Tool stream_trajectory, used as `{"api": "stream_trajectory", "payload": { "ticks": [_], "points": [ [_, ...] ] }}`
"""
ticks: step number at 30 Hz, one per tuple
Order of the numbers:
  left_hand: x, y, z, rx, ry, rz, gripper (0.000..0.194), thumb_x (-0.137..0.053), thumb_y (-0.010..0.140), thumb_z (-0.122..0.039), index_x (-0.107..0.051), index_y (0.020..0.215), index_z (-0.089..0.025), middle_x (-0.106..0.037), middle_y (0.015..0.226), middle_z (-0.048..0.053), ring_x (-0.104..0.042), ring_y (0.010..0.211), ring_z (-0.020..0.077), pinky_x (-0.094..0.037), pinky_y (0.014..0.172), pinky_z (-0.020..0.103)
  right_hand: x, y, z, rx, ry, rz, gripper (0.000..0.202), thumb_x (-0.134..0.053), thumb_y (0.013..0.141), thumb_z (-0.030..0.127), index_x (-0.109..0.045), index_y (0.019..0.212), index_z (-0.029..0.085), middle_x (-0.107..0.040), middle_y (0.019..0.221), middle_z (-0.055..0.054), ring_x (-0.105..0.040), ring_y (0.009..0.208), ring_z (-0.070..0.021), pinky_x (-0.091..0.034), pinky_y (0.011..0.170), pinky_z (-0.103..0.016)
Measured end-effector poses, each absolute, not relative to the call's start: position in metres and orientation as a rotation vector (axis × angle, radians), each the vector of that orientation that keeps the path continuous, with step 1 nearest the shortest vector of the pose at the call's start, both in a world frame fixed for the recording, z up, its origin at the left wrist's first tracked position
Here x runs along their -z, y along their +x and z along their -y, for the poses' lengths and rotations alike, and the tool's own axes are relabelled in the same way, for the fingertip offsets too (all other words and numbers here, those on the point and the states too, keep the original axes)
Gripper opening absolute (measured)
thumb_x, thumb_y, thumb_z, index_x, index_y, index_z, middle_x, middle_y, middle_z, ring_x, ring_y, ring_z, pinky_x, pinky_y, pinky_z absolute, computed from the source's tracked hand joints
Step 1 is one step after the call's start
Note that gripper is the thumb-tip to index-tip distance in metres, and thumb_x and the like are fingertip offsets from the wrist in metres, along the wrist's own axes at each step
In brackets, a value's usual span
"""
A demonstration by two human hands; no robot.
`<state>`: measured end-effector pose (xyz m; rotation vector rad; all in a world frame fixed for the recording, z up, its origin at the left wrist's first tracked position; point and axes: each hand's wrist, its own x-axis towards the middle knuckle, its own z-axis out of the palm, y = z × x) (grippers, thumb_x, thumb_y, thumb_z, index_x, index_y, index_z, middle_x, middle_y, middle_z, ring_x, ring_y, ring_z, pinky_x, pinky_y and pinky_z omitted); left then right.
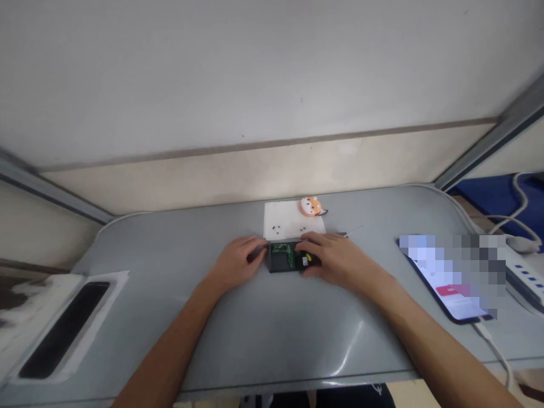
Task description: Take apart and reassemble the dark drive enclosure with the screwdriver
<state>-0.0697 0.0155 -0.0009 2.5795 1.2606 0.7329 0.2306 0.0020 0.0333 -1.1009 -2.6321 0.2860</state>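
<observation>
Black device with green board: left hand curled against end, right hand fingers loosely bent over other end.

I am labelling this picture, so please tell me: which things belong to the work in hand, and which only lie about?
In hand: left hand, right hand, small black box with green circuit board, white paper with small dark screws.

Lying about: orange animal-face charm, lit phone on cable, white power strip.

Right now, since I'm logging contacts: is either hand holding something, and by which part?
Both grip the small black box: left hand at its left end, right hand over its right end.
</observation>
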Motion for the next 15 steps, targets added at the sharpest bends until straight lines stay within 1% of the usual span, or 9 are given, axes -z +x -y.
{"api": "stream_trajectory", "payload": {
  "ticks": [2,3,5,7,8,9,12,15],
  "points": [
    [-0.002,-0.067,-0.014,-0.804,2.563,-1.313,0.017,-0.053,0.103,-0.024,-0.069,0.105,-0.021,-0.075,0.096,0.004,-0.07,0.087,0.0189,-0.057,0.083,0.035,-0.038,0.234,-0.003,-0.279,-1.089,2.558,0.036,-0.07,0.095,0.033,-0.065,0.131,0.026,-0.067,0.135,-0.011,-0.072,0.097,-0.0278,-0.056,0.082,-0.044],
    [-0.004,-0.065,-0.012,-0.864,2.558,-1.342,0.017,-0.052,0.103,-0.025,-0.068,0.102,-0.021,-0.073,0.093,0.004,-0.068,0.086,0.0187,-0.056,0.082,0.035,-0.041,0.236,-0.003,-0.28,-1.072,2.49,0.03,-0.065,0.098,0.03,-0.066,0.128,0.026,-0.067,0.133,-0.011,-0.072,0.098,-0.0268,-0.056,0.082,-0.043],
    [-0.008,-0.057,-0.007,-1.007,2.55,-1.381,0.017,-0.052,0.103,-0.025,-0.067,0.096,-0.02,-0.068,0.087,0.004,-0.066,0.084,0.0188,-0.055,0.081,0.034,-0.05,0.238,-0.002,-0.306,-1.001,2.295,0.018,-0.058,0.102,0.027,-0.069,0.116,0.024,-0.071,0.12,-0.009,-0.071,0.098,-0.0234,-0.054,0.082,-0.039],
    [-0.013,-0.044,-0.001,-1.095,2.55,-1.351,0.016,-0.052,0.102,-0.024,-0.067,0.098,-0.02,-0.066,0.088,0.004,-0.064,0.086,0.0192,-0.055,0.082,0.035,-0.061,0.238,-0.001,-0.335,-0.943,2.003,0.012,-0.058,0.102,0.027,-0.069,0.1,0.022,-0.072,0.098,-0.005,-0.068,0.087,-0.0186,-0.052,0.077,-0.034],
    [-0.016,-0.037,0.001,-1.093,2.556,-1.302,0.014,-0.053,0.102,-0.024,-0.067,0.103,-0.02,-0.066,0.091,0.005,-0.064,0.088,0.0193,-0.055,0.084,0.035,-0.067,0.236,-0.001,-0.343,-0.926,1.827,0.014,-0.058,0.102,0.029,-0.066,0.093,0.022,-0.07,0.088,-0.003,-0.066,0.08,-0.0167,-0.051,0.074,-0.032],
    [-0.019,-0.029,0.003,-1.029,2.59,-1.235,0.015,-0.055,0.101,-0.024,-0.066,0.11,-0.02,-0.068,0.099,0.006,-0.065,0.094,0.0204,-0.055,0.088,0.037,-0.072,0.234,-0.002,-0.349,-0.916,1.644,0.018,-0.057,0.103,0.032,-0.064,0.089,0.022,-0.068,0.081,-0.001,-0.064,0.075,-0.0155,-0.049,0.07,-0.031],
    [-0.023,-0.009,0.003,-0.789,2.663,-1.127,0.034,-0.064,0.097,-0.03,-0.061,0.13,-0.022,-0.066,0.124,0.01,-0.062,0.116,0.0263,-0.051,0.104,0.045,-0.085,0.225,-0.01,-0.396,-0.872,1.208,0.034,-0.047,0.106,0.045,-0.059,0.084,0.022,-0.065,0.076,-0.001,-0.061,0.068,-0.0156,-0.047,0.064,-0.03],
    [-0.019,0.003,0.002,-0.651,2.651,-1.125,0.045,-0.07,0.092,-0.034,-0.058,0.134,-0.021,-0.064,0.131,0.011,-0.06,0.123,0.0299,-0.049,0.109,0.049,-0.083,0.217,-0.025,-0.45,-0.983,1.047,0.051,-0.037,0.106,0.054,-0.059,0.074,0.021,-0.056,0.068,0.0,-0.054,0.063,-0.0146,-0.041,0.06,-0.029]
  ]
}}
